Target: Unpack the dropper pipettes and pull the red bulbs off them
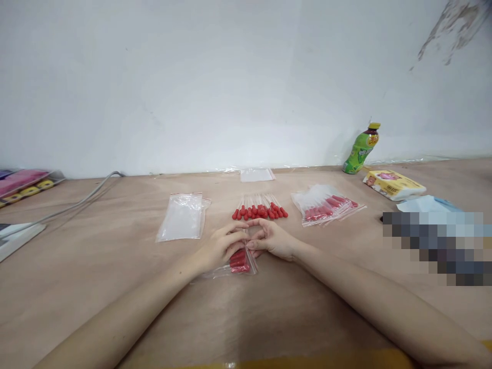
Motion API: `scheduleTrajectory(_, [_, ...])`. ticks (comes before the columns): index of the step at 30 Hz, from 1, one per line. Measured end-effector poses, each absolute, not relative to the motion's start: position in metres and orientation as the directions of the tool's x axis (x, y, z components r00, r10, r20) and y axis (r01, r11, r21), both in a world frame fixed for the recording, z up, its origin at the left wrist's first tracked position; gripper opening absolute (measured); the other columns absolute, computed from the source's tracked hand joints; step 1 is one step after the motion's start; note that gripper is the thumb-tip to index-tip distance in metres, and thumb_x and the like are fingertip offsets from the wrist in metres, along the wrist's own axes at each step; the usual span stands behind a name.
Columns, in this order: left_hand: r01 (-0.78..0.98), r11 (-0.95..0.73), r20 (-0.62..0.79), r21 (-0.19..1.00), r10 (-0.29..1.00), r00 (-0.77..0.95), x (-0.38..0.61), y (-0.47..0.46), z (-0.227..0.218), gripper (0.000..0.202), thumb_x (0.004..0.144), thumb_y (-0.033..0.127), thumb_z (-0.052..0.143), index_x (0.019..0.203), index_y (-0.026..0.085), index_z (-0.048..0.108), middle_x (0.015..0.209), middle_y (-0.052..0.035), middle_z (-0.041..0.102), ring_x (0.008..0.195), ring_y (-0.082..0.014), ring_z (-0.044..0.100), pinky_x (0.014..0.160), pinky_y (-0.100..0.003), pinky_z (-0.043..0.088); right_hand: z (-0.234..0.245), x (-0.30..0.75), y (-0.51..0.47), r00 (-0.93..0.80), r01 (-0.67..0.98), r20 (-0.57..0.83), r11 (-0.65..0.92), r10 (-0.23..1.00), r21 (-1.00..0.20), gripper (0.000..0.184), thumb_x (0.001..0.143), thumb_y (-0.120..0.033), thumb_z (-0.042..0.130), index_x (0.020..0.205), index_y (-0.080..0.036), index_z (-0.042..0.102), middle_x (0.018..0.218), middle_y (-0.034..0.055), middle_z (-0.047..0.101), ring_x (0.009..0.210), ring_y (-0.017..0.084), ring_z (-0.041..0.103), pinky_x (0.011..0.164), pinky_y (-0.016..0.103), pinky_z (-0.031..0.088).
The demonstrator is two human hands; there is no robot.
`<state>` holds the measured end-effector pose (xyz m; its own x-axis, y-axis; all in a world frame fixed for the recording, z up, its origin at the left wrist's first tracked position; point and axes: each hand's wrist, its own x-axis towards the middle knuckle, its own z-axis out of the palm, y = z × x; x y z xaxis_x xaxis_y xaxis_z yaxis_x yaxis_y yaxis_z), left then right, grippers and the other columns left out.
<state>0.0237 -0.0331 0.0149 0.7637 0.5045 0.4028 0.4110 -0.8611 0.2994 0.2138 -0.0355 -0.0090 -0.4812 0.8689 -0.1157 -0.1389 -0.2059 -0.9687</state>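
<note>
My left hand (222, 248) and my right hand (271, 237) meet at the middle of the wooden table (115, 287), fingers curled. Between them they pinch the top of a small clear zip bag (239, 262) that holds several red-bulbed droppers. Just beyond my fingers lies a loose row of red-bulbed droppers (260, 209). A stack of empty clear zip bags (182, 217) lies to the left. A pile of filled bags (326, 206) lies to the right.
A green drink bottle (361, 148) leans at the wall, next to a yellow tissue pack (392, 184). Another clear bag (257, 175) lies by the wall. A grey cable (77, 203) and coloured packets (23, 183) are at the left. A blurred patch (438, 246) covers the right.
</note>
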Motion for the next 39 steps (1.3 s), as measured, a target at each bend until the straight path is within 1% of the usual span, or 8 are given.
scheduleTrajectory(6, [0.482, -0.866, 0.333, 0.134, 0.497, 0.801, 0.023, -0.035, 0.021, 0.018, 0.088, 0.020, 0.038, 0.089, 0.019, 0.057, 0.119, -0.0060, 0.052, 0.088, -0.0134, 0.057, 0.071, -0.023, 0.045, -0.005, 0.211, -0.036, -0.454, -0.097, -0.177, -0.246, 0.873, -0.964, 0.049, 0.062, -0.015, 0.069, 0.102, -0.015, 0.041, 0.059, -0.0028, 0.063, 0.050, 0.011, 0.061, 0.052, 0.023, 0.051])
scheduleTrajectory(12, [0.452, -0.881, 0.361, -0.139, 0.380, 0.851, 0.023, -0.033, 0.014, 0.022, 0.089, 0.017, 0.036, 0.082, 0.017, 0.057, 0.087, -0.0025, 0.063, 0.076, -0.0123, 0.058, 0.062, -0.021, 0.040, -0.001, 0.206, -0.040, -0.383, -0.042, -0.226, -0.262, 0.896, -0.964, 0.045, 0.057, -0.008, 0.071, 0.094, -0.014, 0.045, 0.055, -0.0062, 0.060, 0.046, 0.009, 0.057, 0.050, 0.022, 0.050])
scheduleTrajectory(17, [0.399, -0.873, 0.344, -0.281, 0.296, 0.891, 0.021, -0.032, 0.012, 0.021, 0.090, 0.017, 0.036, 0.086, 0.017, 0.057, 0.080, -0.0019, 0.063, 0.072, -0.0127, 0.057, 0.058, -0.023, 0.038, -0.003, 0.205, -0.039, -0.378, -0.056, -0.235, -0.275, 0.896, -0.960, 0.043, 0.058, -0.009, 0.071, 0.093, -0.015, 0.046, 0.055, -0.0073, 0.057, 0.048, 0.007, 0.056, 0.051, 0.022, 0.051])
scheduleTrajectory(20, [0.358, -0.893, 0.377, -0.271, 0.243, 0.894, 0.019, -0.031, 0.010, 0.020, 0.090, 0.017, 0.037, 0.094, 0.018, 0.057, 0.084, -0.0027, 0.063, 0.076, -0.0130, 0.057, 0.060, -0.023, 0.039, -0.006, 0.206, -0.039, -0.376, -0.069, -0.227, -0.271, 0.898, -0.960, 0.043, 0.060, -0.008, 0.070, 0.094, -0.016, 0.044, 0.057, -0.0081, 0.056, 0.049, 0.007, 0.056, 0.050, 0.022, 0.051])
scheduleTrajectory(24, [0.340, -0.915, 0.399, -0.215, 0.236, 0.886, 0.020, -0.029, 0.008, 0.020, 0.090, 0.016, 0.037, 0.089, 0.018, 0.057, 0.085, -0.0031, 0.063, 0.084, -0.0131, 0.055, 0.064, -0.022, 0.040, -0.006, 0.207, -0.038, -0.398, -0.074, -0.220, -0.270, 0.891, -0.960, 0.043, 0.060, -0.009, 0.069, 0.092, -0.017, 0.043, 0.057, -0.0084, 0.056, 0.050, 0.007, 0.056, 0.052, 0.023, 0.052])
scheduleTrajectory(32, [0.341, -0.883, 0.319, -0.323, 0.237, 0.918, 0.022, -0.032, 0.010, 0.016, 0.089, 0.014, 0.040, 0.083, 0.020, 0.054, 0.093, 0.0012, 0.062, 0.089, -0.0122, 0.052, 0.051, -0.020, 0.030, -0.007, 0.198, -0.042, -0.315, -0.032, -0.202, -0.223, 0.928, -0.974, 0.042, 0.056, -0.004, 0.059, 0.085, -0.021, 0.034, 0.053, -0.0123, 0.050, 0.041, 0.008, 0.051, 0.045, 0.023, 0.047])
scheduleTrajectory(35, [0.354, -0.888, 0.306, -0.293, 0.264, 0.915, 0.019, -0.032, 0.014, 0.017, 0.089, 0.014, 0.038, 0.087, 0.020, 0.054, 0.094, 0.0009, 0.063, 0.091, -0.0136, 0.053, 0.055, -0.020, 0.034, -0.009, 0.198, -0.042, -0.250, 0.052, -0.124, -0.115, 0.960, -0.992, 0.034, 0.057, -0.003, 0.052, 0.079, -0.021, 0.034, 0.047, -0.0133, 0.045, 0.037, 0.007, 0.044, 0.041, 0.019, 0.040])
scheduleTrajectory(39, [0.384, -0.911, 0.350, -0.149, 0.315, 0.882, 0.011, -0.029, 0.022, 0.024, 0.088, 0.009, 0.034, 0.093, 0.019, 0.055, 0.107, -0.0034, 0.060, 0.097, -0.0157, 0.054, 0.073, -0.024, 0.041, -0.013, 0.202, -0.039, -0.244, 0.211, 0.045, 0.098, 0.969, -0.972, 0.018, 0.057, -0.002, 0.051, 0.064, -0.017, 0.043, 0.052, -0.0073, 0.049, 0.047, 0.006, 0.046, 0.047, 0.018, 0.038])
